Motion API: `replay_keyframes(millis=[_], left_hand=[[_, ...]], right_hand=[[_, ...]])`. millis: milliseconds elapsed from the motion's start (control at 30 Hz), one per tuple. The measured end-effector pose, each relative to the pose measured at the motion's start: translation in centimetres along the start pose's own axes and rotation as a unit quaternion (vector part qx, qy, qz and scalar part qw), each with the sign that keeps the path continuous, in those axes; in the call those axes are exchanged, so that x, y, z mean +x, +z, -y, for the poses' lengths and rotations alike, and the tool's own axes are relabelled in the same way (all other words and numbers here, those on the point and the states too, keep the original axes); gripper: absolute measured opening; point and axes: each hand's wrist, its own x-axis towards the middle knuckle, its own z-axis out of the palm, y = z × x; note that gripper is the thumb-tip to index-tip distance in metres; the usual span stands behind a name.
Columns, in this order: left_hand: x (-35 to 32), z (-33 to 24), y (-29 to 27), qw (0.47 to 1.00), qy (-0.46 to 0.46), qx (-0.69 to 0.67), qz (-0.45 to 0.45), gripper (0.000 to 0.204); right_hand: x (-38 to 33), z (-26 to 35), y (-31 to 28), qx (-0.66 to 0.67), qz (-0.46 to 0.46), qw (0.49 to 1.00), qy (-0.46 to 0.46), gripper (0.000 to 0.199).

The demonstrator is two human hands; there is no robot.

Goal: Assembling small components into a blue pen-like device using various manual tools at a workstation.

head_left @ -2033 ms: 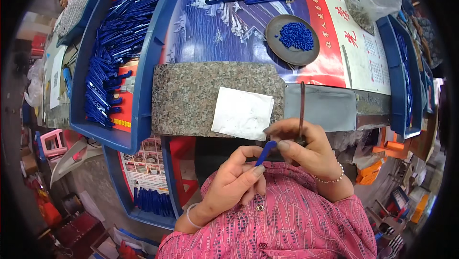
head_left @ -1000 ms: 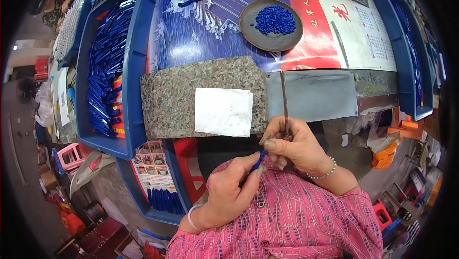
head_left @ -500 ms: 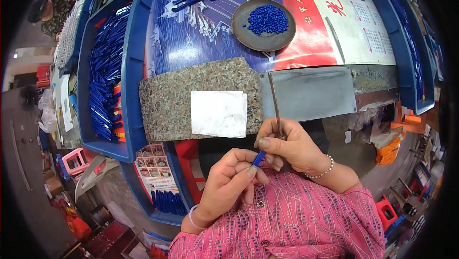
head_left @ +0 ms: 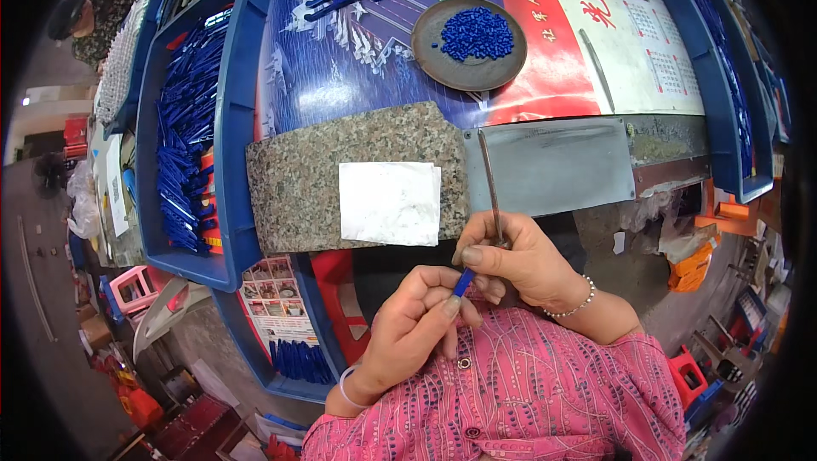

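Hardly moved since the earlier frame: pinching blue strip [head_left: 464,282] in left hand [head_left: 414,316], slender rod [head_left: 489,173] in right hand [head_left: 529,262]. Could drop strip through loosened pinch.

bins [head_left: 233,172] of slim blue parts [head_left: 189,91] and a dish [head_left: 462,78] of blue pellets [head_left: 478,34] mark this as a workshop.
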Motion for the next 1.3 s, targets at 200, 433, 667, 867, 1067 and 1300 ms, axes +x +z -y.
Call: replay_keyframes(millis=[200,433,667,867,1067,1300], left_hand=[[0.0,0.3,0.0,0.995,0.03,0.093,-0.008,0.022],[0.1,0.3,0.0,0.996,0.022,0.091,-0.009,0.021],[-0.1,1.2,0.3,0.987,0.058,0.143,-0.033,0.021],[-0.3,2.1,0.5,0.934,0.185,0.288,-0.105,0.02],[-0.5,2.4,0.2,0.889,0.281,0.334,-0.141,0.02],[-1.2,2.4,0.1,0.907,0.244,0.306,-0.153,0.02]], right_hand=[[0.0,0.0,0.1,-0.042,-0.002,0.999,-0.029,0.014],[-0.1,-0.3,0.0,-0.06,0.001,0.998,-0.035,0.015],[-0.2,-0.3,0.1,-0.08,-0.006,0.996,-0.041,0.013],[-0.3,-0.7,0.5,-0.067,-0.005,0.997,-0.047,0.021],[-0.2,-1.4,0.9,-0.078,0.009,0.995,-0.067,0.028],[-0.3,-1.5,1.4,-0.082,0.021,0.994,-0.064,0.027]])
